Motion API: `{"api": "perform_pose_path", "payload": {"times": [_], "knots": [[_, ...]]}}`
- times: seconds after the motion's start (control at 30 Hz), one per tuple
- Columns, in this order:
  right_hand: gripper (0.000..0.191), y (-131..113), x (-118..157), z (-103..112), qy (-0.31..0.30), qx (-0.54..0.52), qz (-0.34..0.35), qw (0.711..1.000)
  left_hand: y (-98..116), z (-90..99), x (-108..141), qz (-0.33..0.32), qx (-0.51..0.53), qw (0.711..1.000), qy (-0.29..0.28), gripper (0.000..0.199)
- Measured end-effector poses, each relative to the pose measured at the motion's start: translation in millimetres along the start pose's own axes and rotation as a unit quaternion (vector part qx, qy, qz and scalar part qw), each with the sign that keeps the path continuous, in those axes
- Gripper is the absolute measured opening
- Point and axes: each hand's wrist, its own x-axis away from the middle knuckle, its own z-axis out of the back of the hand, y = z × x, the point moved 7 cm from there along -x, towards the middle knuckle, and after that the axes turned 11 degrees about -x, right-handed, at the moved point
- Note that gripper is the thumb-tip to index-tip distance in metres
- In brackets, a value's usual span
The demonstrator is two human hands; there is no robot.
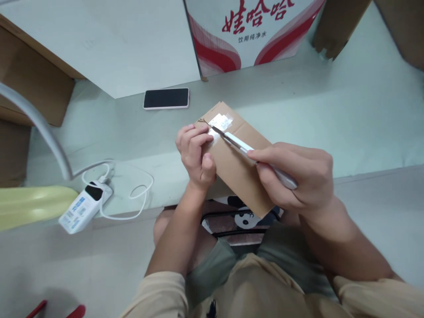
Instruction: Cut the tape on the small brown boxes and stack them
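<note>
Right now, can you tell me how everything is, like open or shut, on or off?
Left hand: closed on the box's edge
Right hand: closed around the knife
Knife: blade out, tip at the box's taped end
Box: tilted, taped; can't tell if it's sealed
Phone: lying flat, screen dark
Power bank: cable plugged in, display dark
White cable: loosely looped

The left hand [197, 154] curls its fingers [200, 141] while the right hand [298, 174], closed in a pinch, points leftward
</note>
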Motion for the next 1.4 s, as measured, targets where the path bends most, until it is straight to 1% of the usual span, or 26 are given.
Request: {"api": "perform_pose_path", "payload": {"times": [0.1,0.2,0.23,0.33,0.47,0.57,0.7,0.8,0.87,0.97,1.07,1.2,1.4], "knots": [[0.019,3,-1,-4,-0.017,0.016,-0.012,1.000,0,-0.1,0,0.001,-0.004,1.000,-0.004,0.035],[0.020,1,-1,-7,-0.040,0.048,0.004,0.998,0,0.3,-1,0.003,0.008,1.000,-0.003,0.033],[0.020,0,-1,-7,-0.037,0.052,0.011,0.998,1,0.5,-1,0.004,0.013,1.000,-0.001,0.032],[0.019,-3,1,-1,-0.005,0.046,0.033,0.998,1,0.3,-1,0.004,0.022,1.000,0.004,0.032],[0.022,-7,6,5,0.015,0.050,0.034,0.998,1,-0.2,-1,0.003,0.025,1.000,0.002,0.033],[0.023,-12,7,8,0.032,0.056,0.052,0.997,1,-0.2,-1,0.003,0.023,1.000,-0.003,0.033],[0.021,-10,5,3,0.002,0.067,0.050,0.996,1,0.4,-2,0.002,0.017,1.000,-0.005,0.032],[0.020,-7,3,-1,-0.016,0.068,0.052,0.996,1,0.6,-1,0.005,-0.005,1.000,-0.007,0.035],[0.021,-3,2,-4,-0.027,0.067,0.031,0.997,1,0.3,-1,0.010,-0.024,1.000,-0.012,0.038],[0.024,3,2,-6,-0.046,0.057,0.003,0.997,0,-0.3,0,0.017,-0.025,0.999,-0.019,0.039],[0.023,2,3,-6,-0.065,0.042,0.022,0.997,0,-0.7,0,0.018,-0.015,1.000,-0.018,0.037],[0.021,-3,4,-1,-0.050,0.020,0.049,0.997,0,-0.9,0,0.016,0.003,1.000,-0.012,0.036],[0.021,-7,2,5,-0.020,-0.013,0.055,0.998,1,0.1,0,0.011,0.013,1.000,-0.009,0.033]]}}
